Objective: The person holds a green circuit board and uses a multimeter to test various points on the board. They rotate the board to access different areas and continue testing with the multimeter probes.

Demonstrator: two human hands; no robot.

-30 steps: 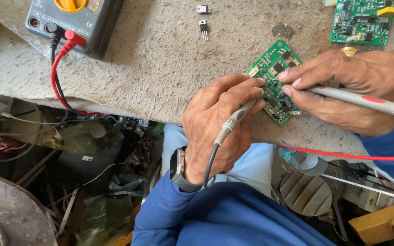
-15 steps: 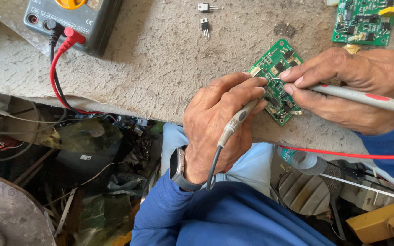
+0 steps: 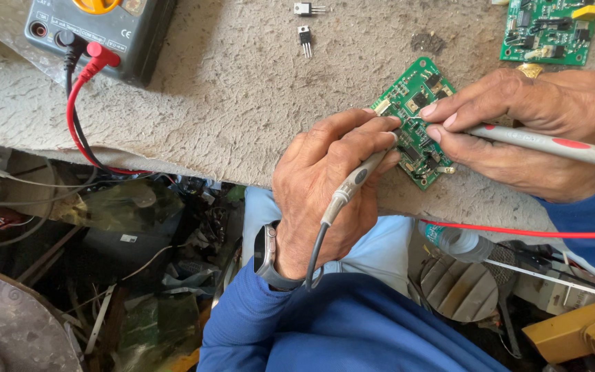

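Note:
A small green circuit board (image 3: 416, 96) lies on the grey felt-covered bench (image 3: 242, 103). My left hand (image 3: 325, 186) grips a grey test probe (image 3: 354, 180) with a black lead, its tip touching the board's left part. My right hand (image 3: 525, 127) holds a second grey probe with a red mark (image 3: 552, 145), tip pressed on the board's middle. A smartwatch (image 3: 268, 256) sits on my left wrist. Both sleeves are blue.
A dark multimeter (image 3: 98, 31) with an orange dial stands at the back left, red and black leads (image 3: 77, 117) plugged in. Two small three-legged components (image 3: 306, 34) lie behind the board. Another green board (image 3: 545, 31) is at back right. Cluttered scrap lies below the bench edge.
Both hands stay on the board; the probe tips have shifted only slightly. Nothing else has moved.

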